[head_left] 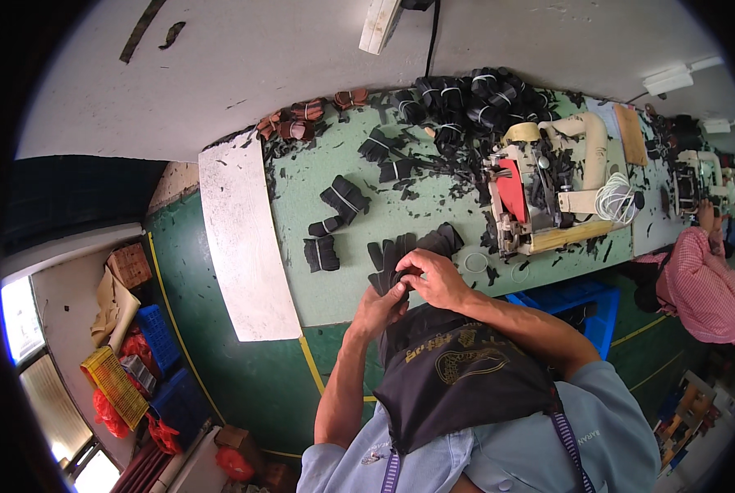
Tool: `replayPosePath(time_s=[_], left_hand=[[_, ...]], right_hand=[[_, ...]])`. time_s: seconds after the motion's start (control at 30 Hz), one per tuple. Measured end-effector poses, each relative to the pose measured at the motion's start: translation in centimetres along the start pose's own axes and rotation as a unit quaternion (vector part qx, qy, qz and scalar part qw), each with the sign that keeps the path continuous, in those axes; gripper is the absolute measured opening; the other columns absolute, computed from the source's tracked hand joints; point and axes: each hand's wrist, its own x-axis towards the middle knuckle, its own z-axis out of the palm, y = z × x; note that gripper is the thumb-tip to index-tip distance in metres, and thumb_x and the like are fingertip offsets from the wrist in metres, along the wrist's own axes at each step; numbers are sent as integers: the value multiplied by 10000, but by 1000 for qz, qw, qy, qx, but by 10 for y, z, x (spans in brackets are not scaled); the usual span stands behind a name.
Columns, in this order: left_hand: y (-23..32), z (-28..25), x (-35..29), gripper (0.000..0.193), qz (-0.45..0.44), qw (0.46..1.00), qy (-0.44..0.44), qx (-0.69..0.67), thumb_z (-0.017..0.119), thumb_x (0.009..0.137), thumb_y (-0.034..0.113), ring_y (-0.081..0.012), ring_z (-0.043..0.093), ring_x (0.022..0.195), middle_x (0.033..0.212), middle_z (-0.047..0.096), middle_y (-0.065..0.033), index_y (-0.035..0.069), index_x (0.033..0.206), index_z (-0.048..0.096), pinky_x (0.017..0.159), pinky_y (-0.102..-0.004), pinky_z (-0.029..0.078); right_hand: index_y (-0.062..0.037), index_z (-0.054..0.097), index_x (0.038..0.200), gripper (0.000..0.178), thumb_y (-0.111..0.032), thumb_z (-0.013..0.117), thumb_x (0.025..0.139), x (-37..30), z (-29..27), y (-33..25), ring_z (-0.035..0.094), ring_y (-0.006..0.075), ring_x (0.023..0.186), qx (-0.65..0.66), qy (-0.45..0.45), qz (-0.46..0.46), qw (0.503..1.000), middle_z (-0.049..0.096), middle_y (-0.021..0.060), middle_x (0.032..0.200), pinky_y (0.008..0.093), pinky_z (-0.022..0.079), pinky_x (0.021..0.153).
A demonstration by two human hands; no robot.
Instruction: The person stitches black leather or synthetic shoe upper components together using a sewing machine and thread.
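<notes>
At the near edge of the green table (335, 304), two bare hands meet over a small black piece (403, 278). The left hand (373, 312) is curled almost closed and has hold of the piece from below. The right hand (437, 282) comes in from the other side with bent fingers — its thumb and fingertips are close together and pinch the top of the same piece. The piece is in front of the person's black apron (462, 370).

Just past the hands, more black strips (392, 249) lie on the table, with a dark bundle (443, 240) beside them. To the left is a black roll (321, 254), and a bit farther back is a black bundle (344, 198) with a white band around it. At the back sit some red-brown bundles (297, 130) and a big heap of black bundles (474, 97), many tied with white bands. Little black scraps are all around.

On the right of the table stands a cream machine (595, 152) with a red plate (511, 189) and a coil of white cord (616, 200). A long white board (248, 238) covers the table's left end. Far to the right is another person in a pink checked shirt (707, 287).
</notes>
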Motion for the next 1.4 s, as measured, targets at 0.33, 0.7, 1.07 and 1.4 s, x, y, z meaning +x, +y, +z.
replayPosePath(time_s=[0.33,0.7,1.07,1.4], left_hand=[[-29,-15,8,240,38,992,96,-68,620,989,239,-156,634,632,778,635,-83,9,1019,557,495,-279,481],[-22,-26,-7,524,60,978,198,-6,627,951,138,-183,661,617,904,672,-170,-6,1368,345,448,-285,515],[6,14,10,809,74,985,18,154,651,859,54,-207,669,785,1093,622,-152,-1,1522,192,613,-320,543],[22,15,-15,529,75,975,82,192,842,808,223,-135,656,876,1051,704,-112,-29,1214,615,763,-292,539]], right_hand=[[-19,631,1009,179,-20,689,839,13,17,33,643,220,784,45,-66,59,995,640,104,934,331,522,702],[-36,577,999,298,-187,759,818,32,23,15,611,313,862,-93,-25,11,995,624,127,913,418,489,780],[-9,571,988,323,-157,782,792,8,1,-21,570,128,681,110,-76,162,978,591,23,769,308,474,655],[-27,586,890,253,-139,801,816,-16,-12,1,582,70,697,261,-53,216,939,659,9,795,257,471,630]])
